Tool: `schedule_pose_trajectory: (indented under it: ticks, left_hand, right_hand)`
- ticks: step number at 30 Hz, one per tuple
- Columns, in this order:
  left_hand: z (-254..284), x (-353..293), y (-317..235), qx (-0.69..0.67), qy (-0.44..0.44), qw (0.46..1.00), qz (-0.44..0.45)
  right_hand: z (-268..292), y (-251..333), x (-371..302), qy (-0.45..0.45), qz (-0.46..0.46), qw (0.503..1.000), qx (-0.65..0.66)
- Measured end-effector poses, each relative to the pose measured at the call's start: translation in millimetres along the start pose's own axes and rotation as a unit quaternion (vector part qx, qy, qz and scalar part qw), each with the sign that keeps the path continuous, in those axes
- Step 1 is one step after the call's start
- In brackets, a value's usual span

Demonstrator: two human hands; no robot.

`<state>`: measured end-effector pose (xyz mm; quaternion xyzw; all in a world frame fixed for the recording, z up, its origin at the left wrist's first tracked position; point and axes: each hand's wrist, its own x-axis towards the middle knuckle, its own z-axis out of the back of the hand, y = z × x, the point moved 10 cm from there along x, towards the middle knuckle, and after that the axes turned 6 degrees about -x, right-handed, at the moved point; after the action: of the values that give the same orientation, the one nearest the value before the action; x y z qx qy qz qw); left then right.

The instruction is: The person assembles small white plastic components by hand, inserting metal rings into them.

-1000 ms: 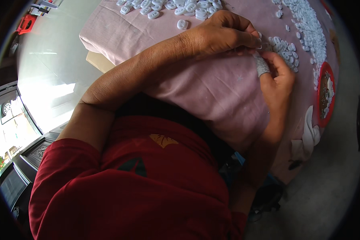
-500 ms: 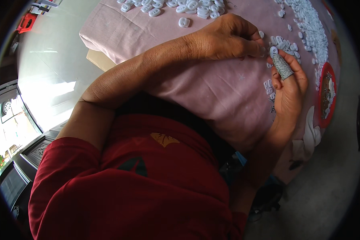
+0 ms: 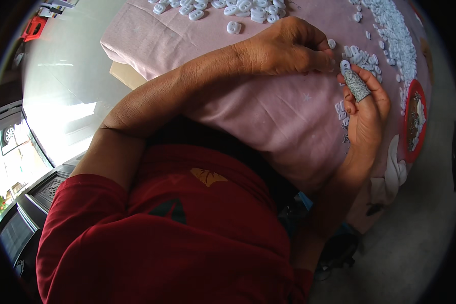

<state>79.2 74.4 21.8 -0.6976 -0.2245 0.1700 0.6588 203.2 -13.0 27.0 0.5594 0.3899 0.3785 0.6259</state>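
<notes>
Right hand [image 3: 368,109] has moved away from left hand [image 3: 289,48], grip pinching a white piece [image 3: 345,65]; left grip unclear

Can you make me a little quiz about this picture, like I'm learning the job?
1. Fill in: the white piece with holes is held in the ____ hand.
2. True or false: the red-rimmed tray is to the left of both hands.
3. Pick one. What colour is the cloth under the scattered white pieces?
a) green
b) pink
c) black

Key:
1. Right: the right hand has it, and wears a grey cover.
2. False: the red-rimmed tray is farther right than the left hand and right hand.
3. b
</notes>
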Motion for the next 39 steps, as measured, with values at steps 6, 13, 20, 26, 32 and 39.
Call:
schedule_pose_trajectory:
  ticks: [6,13,20,26,32,39]
  left_hand:
    - [-1.0,-0.6,-0.7,-0.005,0.008,1.0,0.006]
    - [-0.2,1.7,-1.3,-0.036,0.014,0.999,-0.016]
    - [-5.8,0.4,-13.1,-0.038,0.041,0.995,-0.081]
    - [-4.6,-3.1,-18.0,0.03,0.035,0.995,-0.087]
    - [-3.8,-4.9,-21.1,0.064,0.027,0.993,-0.099]
    - [-5.8,-2.1,-10.4,-0.055,0.028,0.996,-0.058]
  right_hand:
    - [-7.6,2.0,-2.2,0.007,-0.01,0.999,-0.032]
    - [-5.9,6.2,-3.5,0.011,0.001,0.999,-0.03]
    - [-6.3,20.9,-8.6,0.011,0.05,0.994,-0.091]
    - [-5.7,24.1,-9.0,0.008,0.078,0.988,-0.13]
    - [-7.8,18.8,-9.3,0.006,0.053,0.993,-0.108]
    - [-7.7,21.0,-11.0,-0.017,0.05,0.993,-0.105]
